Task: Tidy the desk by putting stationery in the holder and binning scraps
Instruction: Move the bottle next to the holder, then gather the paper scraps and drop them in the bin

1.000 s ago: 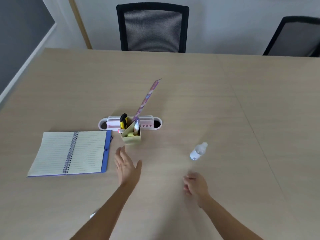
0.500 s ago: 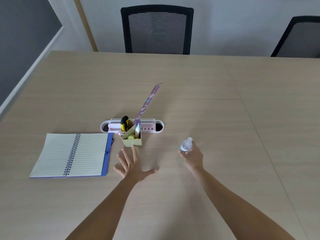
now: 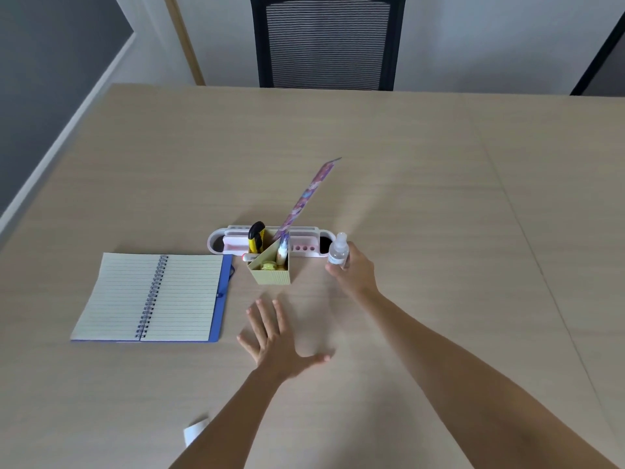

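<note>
Right hand (image 3: 355, 270) grips a small clear bottle (image 3: 338, 250) upright, fingers wrapped round its lower body, cap up, held just right of the yellow holder (image 3: 270, 270) and in front of the right end of the white tray organiser (image 3: 216, 240). Left hand (image 3: 275, 340) is empty, fingers spread and released, flat on or just over the table (image 3: 406, 164) near the holder; contact unclear

Holder already carries a yellow-black cutter (image 3: 256, 236), a pen-like item (image 3: 282, 248) and a long patterned ruler (image 3: 309, 194) leaning far out to the right. A white paper scrap (image 3: 194, 431) lies at the near table edge beside the left forearm, not yet binned. Open spiral notebook (image 3: 152, 296) sits left of the holder

Risks, as judged:
- bottle going in could knock the leaning ruler, which looks top-heavy and may tip the light holder
- holder looks crowded, bottle may jam on the divider or sit proud and fall out
- left hand isn't bracing the holder, so a push could slide it
- smooth bottle held low, could slip
- scrap is half hidden by the arm, easy to miss or sweep off
</note>
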A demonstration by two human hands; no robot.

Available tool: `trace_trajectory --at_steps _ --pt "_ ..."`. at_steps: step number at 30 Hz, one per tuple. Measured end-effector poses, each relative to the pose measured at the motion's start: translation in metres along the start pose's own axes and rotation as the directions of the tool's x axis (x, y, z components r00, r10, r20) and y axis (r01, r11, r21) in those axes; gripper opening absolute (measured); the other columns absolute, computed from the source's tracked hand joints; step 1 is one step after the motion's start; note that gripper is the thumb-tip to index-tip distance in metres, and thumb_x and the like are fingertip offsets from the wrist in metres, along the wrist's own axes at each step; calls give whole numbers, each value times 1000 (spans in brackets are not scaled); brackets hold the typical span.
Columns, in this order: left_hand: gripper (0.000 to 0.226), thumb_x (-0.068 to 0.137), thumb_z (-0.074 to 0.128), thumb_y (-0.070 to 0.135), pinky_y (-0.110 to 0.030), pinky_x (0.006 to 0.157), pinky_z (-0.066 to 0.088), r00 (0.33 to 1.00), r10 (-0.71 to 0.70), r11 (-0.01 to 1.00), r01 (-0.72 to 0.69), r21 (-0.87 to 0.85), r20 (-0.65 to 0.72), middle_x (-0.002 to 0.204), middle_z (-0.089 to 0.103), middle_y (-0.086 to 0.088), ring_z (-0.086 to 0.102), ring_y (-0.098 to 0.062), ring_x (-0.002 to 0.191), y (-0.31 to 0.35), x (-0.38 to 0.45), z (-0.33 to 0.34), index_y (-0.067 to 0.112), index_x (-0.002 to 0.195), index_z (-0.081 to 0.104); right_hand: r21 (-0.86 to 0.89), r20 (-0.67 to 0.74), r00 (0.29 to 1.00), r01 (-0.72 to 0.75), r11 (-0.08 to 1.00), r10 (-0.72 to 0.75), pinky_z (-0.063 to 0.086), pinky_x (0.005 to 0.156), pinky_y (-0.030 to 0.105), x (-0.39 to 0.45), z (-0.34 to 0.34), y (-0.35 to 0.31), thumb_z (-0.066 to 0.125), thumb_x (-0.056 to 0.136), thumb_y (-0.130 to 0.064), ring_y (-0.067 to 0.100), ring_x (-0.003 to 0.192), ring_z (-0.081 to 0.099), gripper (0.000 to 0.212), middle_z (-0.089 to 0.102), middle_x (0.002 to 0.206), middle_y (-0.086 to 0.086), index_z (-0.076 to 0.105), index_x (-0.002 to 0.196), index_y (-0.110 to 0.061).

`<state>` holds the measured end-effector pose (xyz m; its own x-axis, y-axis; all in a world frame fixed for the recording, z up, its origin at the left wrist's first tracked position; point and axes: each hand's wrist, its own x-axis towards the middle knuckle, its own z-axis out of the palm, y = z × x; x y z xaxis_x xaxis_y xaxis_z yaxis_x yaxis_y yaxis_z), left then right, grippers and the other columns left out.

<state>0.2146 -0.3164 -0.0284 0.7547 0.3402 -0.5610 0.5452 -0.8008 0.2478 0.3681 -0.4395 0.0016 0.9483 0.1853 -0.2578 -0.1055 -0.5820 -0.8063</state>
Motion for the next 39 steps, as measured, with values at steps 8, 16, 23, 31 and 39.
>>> trace_trajectory --at_steps 8,16,23,31,39 --pt "160 31 45 99 -70 108 -7 995 -8 1000 6 27 99 142 -50 -14 -40 -39 137 0 0 -9 17 142 -36 -47 31 997 -63 997 65 37 78 29 0 3 -10 66 76 -25 31 107 56 62 61 112 10 41 132 -14" --pt "80 79 71 47 -35 109 35 970 205 667 -41 -744 130 145 35 11 37 -10 134 -54 -50 -71 27 146 31 -43 128 940 -312 949 315 54 83 43 -71 -23 18 75 76 -22 29 88 60 64 59 110 12 46 131 -10" --pt "33 84 69 8 -31 88 50 954 -232 689 23 -724 -190 113 66 -18 64 -32 107 -256 -135 -65 2 115 63 -161 364 895 -211 964 257 44 48 23 -179 53 7 74 77 -12 18 50 52 40 62 71 11 59 114 -3" --pt "83 70 81 30 -38 108 35 891 -454 808 408 -425 -8 136 32 -16 33 -34 128 -392 -217 -21 17 141 39 -449 540 838 210 869 76 42 90 28 -247 184 -49 75 73 -29 29 116 48 70 49 121 17 42 135 -24" --pt "84 56 86 43 -37 96 45 939 -306 896 228 -381 -157 124 41 -5 44 -25 119 -394 -216 0 21 126 48 -610 464 876 209 765 130 37 60 26 -254 206 -58 76 70 -17 25 85 46 37 42 79 1 39 65 -15"
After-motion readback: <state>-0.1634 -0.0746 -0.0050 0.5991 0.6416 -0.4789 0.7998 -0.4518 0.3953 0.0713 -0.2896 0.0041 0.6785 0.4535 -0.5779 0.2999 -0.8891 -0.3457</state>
